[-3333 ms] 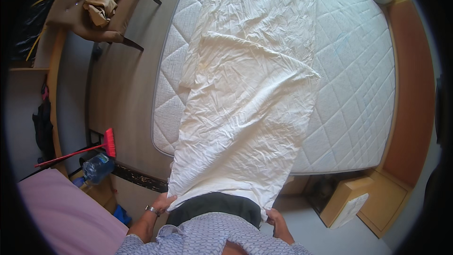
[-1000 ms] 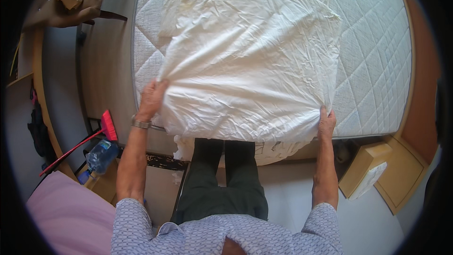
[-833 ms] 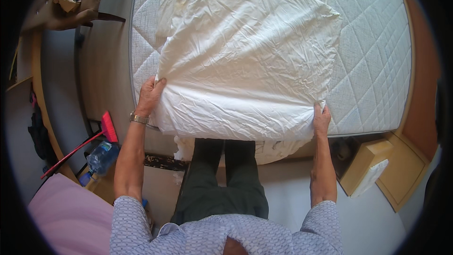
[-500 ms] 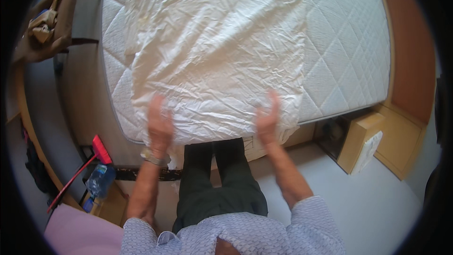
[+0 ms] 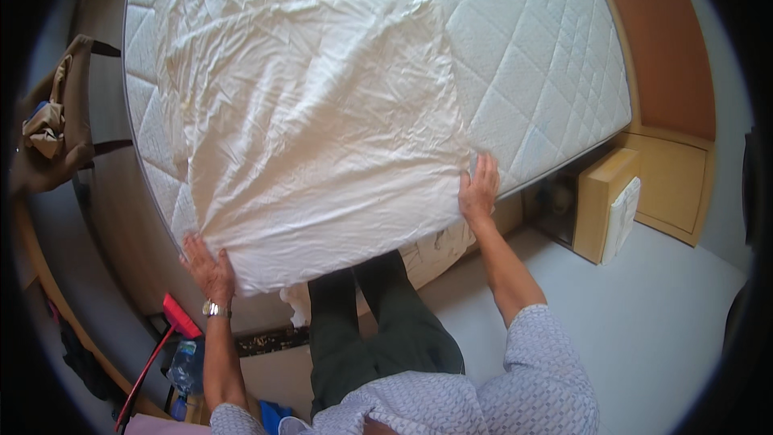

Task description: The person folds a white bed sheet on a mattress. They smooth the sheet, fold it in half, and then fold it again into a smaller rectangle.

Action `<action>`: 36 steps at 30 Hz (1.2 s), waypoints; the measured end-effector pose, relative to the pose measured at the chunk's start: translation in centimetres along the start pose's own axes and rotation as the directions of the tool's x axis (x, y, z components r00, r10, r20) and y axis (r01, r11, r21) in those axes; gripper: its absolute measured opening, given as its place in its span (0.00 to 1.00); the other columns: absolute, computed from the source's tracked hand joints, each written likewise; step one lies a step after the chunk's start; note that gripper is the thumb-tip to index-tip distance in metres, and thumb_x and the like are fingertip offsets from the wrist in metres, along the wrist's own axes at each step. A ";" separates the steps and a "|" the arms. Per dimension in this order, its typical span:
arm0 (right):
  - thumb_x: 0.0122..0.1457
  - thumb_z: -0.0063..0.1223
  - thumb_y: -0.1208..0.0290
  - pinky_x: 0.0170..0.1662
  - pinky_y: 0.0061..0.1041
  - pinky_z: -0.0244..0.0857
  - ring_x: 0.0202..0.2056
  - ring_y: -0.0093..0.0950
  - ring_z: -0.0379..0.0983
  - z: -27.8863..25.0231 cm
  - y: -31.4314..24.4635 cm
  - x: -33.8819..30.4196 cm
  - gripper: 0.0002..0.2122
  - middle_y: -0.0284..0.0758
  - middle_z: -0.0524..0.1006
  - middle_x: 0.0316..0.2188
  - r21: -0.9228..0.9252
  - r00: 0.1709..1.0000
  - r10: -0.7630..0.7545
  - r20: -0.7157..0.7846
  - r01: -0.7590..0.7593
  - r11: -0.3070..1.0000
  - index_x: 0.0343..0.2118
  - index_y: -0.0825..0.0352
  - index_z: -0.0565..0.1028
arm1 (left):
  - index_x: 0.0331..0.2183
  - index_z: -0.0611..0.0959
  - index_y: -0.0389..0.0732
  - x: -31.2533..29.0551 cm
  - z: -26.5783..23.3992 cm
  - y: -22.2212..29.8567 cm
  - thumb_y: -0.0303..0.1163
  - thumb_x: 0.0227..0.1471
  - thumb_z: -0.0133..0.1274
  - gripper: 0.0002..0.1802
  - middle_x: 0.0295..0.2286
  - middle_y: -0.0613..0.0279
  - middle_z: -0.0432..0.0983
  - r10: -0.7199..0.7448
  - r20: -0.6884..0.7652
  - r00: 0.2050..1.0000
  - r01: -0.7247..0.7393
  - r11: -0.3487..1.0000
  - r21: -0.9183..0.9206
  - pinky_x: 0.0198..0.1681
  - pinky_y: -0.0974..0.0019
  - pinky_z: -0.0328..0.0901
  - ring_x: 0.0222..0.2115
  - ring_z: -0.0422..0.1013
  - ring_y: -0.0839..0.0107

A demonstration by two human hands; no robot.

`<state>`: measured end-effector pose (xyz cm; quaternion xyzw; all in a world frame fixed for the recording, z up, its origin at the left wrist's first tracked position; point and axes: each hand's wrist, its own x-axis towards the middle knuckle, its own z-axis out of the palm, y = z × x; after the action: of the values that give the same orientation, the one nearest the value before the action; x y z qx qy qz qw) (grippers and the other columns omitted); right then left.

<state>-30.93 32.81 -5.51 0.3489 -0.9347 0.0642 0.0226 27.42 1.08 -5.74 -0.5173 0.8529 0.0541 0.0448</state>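
A creased white cloth lies folded over part of the quilted white mattress, its near edge reaching the mattress's front side. At the cloth's near left corner, my left hand rests with fingers stretched and thumb apart, a metal watch on its wrist. My right hand lies flat along the cloth's right edge, fingers extended, partly on the mattress. Between the two hands the near strip of cloth looks smoother than the rest. Neither hand grips it visibly.
A wooden drawer unit stands at the bed's right. To the left are a brown chair with things on its seat, a red broom and a large clear bottle. My legs stand close against the bed.
My hands have moved apart, the left to the cloth's left corner, the right to its right edge. The near strip of cloth is smoother. The view has shifted and turned.
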 end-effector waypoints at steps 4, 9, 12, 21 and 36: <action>0.61 0.58 0.75 0.76 0.47 0.47 0.73 0.51 0.54 -2.1 -10.8 1.4 0.33 0.52 0.63 0.69 0.379 0.996 -0.070 -0.059 0.087 0.921 0.69 0.74 0.63 | 0.70 0.63 0.35 3.6 -3.0 6.7 0.38 0.61 0.56 0.41 0.72 0.40 0.51 0.070 -0.240 0.968 -0.114 0.978 -0.174 0.75 0.37 0.35 0.74 0.45 0.45; 0.58 0.61 0.73 0.74 0.50 0.53 0.70 0.52 0.60 1.2 -27.4 -0.3 0.31 0.52 0.68 0.67 0.734 0.824 -0.553 -0.123 0.451 0.508 0.65 0.72 0.69 | 0.68 0.68 0.36 8.2 -0.3 22.7 0.40 0.59 0.57 0.40 0.71 0.38 0.55 0.546 -0.063 0.836 -0.545 0.809 -0.220 0.76 0.38 0.38 0.73 0.49 0.43; 0.58 0.62 0.70 0.74 0.50 0.52 0.70 0.52 0.60 5.2 -23.5 3.8 0.30 0.51 0.68 0.67 0.609 0.803 -0.591 -0.072 0.505 0.612 0.64 0.70 0.71 | 0.68 0.69 0.39 11.1 1.0 21.1 0.43 0.57 0.59 0.41 0.70 0.38 0.57 0.521 -0.076 0.850 -0.521 0.809 -0.271 0.76 0.35 0.37 0.73 0.49 0.43; 0.64 0.59 0.59 0.73 0.52 0.49 0.73 0.48 0.53 4.0 -2.4 16.5 0.33 0.48 0.60 0.72 0.007 0.991 -0.091 0.094 0.090 0.996 0.69 0.68 0.63 | 0.73 0.61 0.43 15.4 -3.0 5.2 0.50 0.67 0.48 0.40 0.74 0.47 0.50 -0.107 0.066 0.992 0.102 0.992 0.076 0.74 0.37 0.37 0.75 0.45 0.50; 0.62 0.65 0.64 0.45 0.29 0.74 0.40 0.27 0.79 -0.5 -6.2 21.9 0.21 0.38 0.83 0.44 0.659 0.778 0.032 0.627 -0.552 0.512 0.52 0.75 0.77 | 0.49 0.81 0.34 22.8 -5.9 4.5 0.52 0.58 0.69 0.32 0.36 0.65 0.81 -0.307 0.507 0.805 0.586 0.284 -0.759 0.37 0.71 0.71 0.33 0.75 0.77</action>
<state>-43.43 14.01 -2.48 0.1496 -0.8075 0.3896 -0.4169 12.81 -17.66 -2.66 -0.6662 0.4933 0.5485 -0.1091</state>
